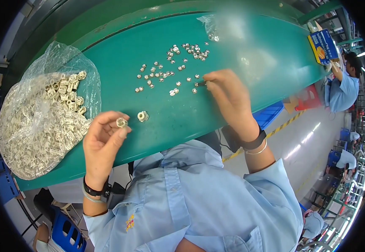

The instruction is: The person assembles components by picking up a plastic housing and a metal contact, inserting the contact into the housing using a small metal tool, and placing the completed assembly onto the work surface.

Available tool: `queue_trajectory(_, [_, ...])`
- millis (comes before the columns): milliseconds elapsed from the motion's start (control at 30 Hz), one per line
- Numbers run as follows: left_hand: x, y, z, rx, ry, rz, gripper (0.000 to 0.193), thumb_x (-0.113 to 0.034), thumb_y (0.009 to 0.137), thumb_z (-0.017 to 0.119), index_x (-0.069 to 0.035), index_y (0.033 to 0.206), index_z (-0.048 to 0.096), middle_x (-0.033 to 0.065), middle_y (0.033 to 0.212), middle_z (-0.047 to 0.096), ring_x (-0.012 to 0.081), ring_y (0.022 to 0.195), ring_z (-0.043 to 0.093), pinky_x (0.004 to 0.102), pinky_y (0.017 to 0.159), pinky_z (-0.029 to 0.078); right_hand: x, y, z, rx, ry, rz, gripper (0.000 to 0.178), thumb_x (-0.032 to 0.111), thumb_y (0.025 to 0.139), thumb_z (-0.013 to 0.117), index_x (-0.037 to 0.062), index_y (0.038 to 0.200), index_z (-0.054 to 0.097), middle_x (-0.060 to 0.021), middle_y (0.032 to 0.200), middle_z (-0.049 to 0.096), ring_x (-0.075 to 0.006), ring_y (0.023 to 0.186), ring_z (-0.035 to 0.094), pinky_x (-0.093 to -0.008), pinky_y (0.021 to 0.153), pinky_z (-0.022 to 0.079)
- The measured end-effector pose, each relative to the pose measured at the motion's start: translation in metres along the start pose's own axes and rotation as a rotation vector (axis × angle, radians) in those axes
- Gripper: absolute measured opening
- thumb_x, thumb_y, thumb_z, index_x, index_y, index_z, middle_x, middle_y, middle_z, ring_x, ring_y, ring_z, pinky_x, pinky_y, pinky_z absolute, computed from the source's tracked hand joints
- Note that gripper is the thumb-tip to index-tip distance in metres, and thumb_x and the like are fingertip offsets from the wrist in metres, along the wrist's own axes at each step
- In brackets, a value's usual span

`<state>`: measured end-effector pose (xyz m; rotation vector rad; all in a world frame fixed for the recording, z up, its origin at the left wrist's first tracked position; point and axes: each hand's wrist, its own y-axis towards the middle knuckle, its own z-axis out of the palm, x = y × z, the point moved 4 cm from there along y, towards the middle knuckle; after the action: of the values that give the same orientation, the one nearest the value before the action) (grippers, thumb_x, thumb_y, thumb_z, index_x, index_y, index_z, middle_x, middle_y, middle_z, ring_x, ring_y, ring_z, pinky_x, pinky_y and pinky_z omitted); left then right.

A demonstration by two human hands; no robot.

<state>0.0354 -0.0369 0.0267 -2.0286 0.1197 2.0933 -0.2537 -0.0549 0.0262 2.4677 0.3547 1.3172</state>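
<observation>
My left hand [100,145] pinches a small cream-coloured socket-like part [121,122] with a round open end, between thumb and fingers. My right hand [230,94] is closed on a thin dark tool [201,83], whose kind I cannot make out. The tool's tip is at one of several small shiny round metal pieces [196,84] scattered over the green table [165,126]. Just right of my left hand, another cream part [143,116] lies on the table. A large clear plastic bag [43,130] full of similar cream parts lies open at the left.
A smaller clear bag [211,28] lies at the table's far side. A blue and yellow box [323,46] stands at its right end. Below the right edge are a blue bin [268,115] and a red one [307,98]. A co-worker in light blue [344,90] is beyond.
</observation>
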Motion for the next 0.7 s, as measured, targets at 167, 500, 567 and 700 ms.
queue_trajectory(167, [0.006,-0.005,0.012,0.077,-0.056,0.046,0.026,0.001,0.089,0.062,0.001,0.114,0.055,0.0093,0.113,0.058,0.0136,0.093,0.061,0.0268,0.083,0.049,-0.001,0.004,0.004,0.028,-0.066,-0.015,0.019,-0.003,0.085,0.059,0.0018,0.103,0.063,-0.0112,0.095,0.062,-0.0257,0.085,0.06,-0.0322,0.074,0.048])
queue_trajectory(500, [0.01,-0.002,0.039,0.156,-0.282,-0.004,0.027,0.002,0.09,0.061,0.002,0.115,0.054,0.0098,0.115,0.056,0.0154,0.097,0.062,0.0275,0.083,0.053,0.008,0.004,0.007,0.063,-0.158,-0.068,0.019,-0.004,0.085,0.058,0.0017,0.103,0.063,-0.0118,0.095,0.061,-0.0264,0.086,0.061,-0.0316,0.074,0.048])
queue_trajectory(567, [0.012,0.0,0.044,0.156,-0.305,-0.001,0.027,0.003,0.09,0.061,0.002,0.115,0.054,0.0096,0.116,0.056,0.0154,0.098,0.062,0.0276,0.083,0.053,0.01,0.004,0.006,0.049,-0.173,-0.101,0.019,-0.004,0.085,0.058,0.0014,0.103,0.063,-0.0114,0.095,0.062,-0.0257,0.086,0.061,-0.031,0.074,0.048])
queue_trajectory(700, [0.015,0.002,0.048,0.165,-0.364,0.022,0.027,0.004,0.09,0.06,0.002,0.116,0.054,0.009,0.116,0.056,0.015,0.099,0.062,0.0274,0.085,0.053,0.037,0.0,-0.007,0.011,0.094,0.071,0.018,-0.005,0.085,0.058,0.0007,0.102,0.063,-0.011,0.098,0.063,-0.0239,0.087,0.061,-0.0306,0.074,0.048])
